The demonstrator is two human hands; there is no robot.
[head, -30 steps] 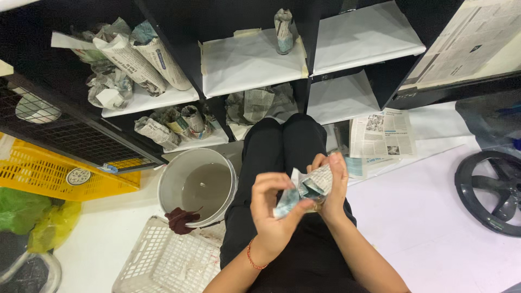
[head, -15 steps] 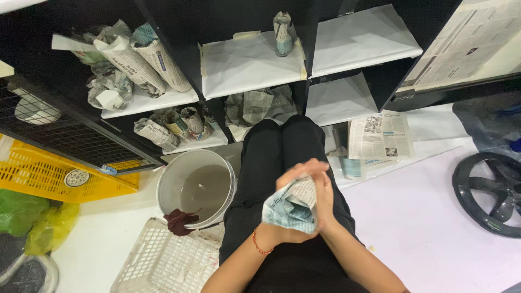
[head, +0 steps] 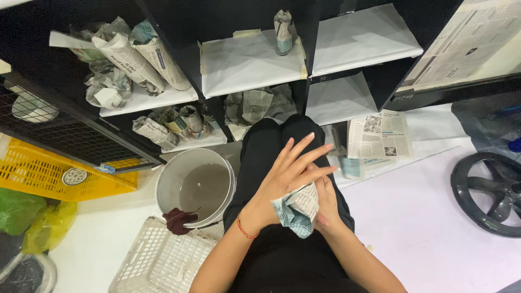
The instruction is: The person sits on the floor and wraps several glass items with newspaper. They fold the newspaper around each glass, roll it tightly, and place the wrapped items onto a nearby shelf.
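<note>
I sit with my legs in black trousers (head: 271, 141) stretched toward a black shelf unit. My right hand (head: 326, 205) grips a small object wrapped in newspaper (head: 300, 209) over my lap. My left hand (head: 286, 172) lies flat on top of the bundle, fingers spread and pointing up and to the right, pressing the paper down. A red thread bracelet (head: 242, 228) circles my left wrist. What is inside the paper is hidden.
A grey bucket of murky water (head: 195, 185) with a dark red cloth (head: 179, 220) on its rim stands left of my legs. A white plastic basket (head: 163, 260) and a yellow crate (head: 49, 171) lie further left. Newspaper-wrapped bundles (head: 135, 54) fill the shelves. Loose newspaper sheets (head: 379, 134) and a black wheel (head: 485, 192) lie right.
My left hand let go of the paper's edge, opened flat and came to rest on top of the bundle. The bundle sank a little lower into my right hand.
</note>
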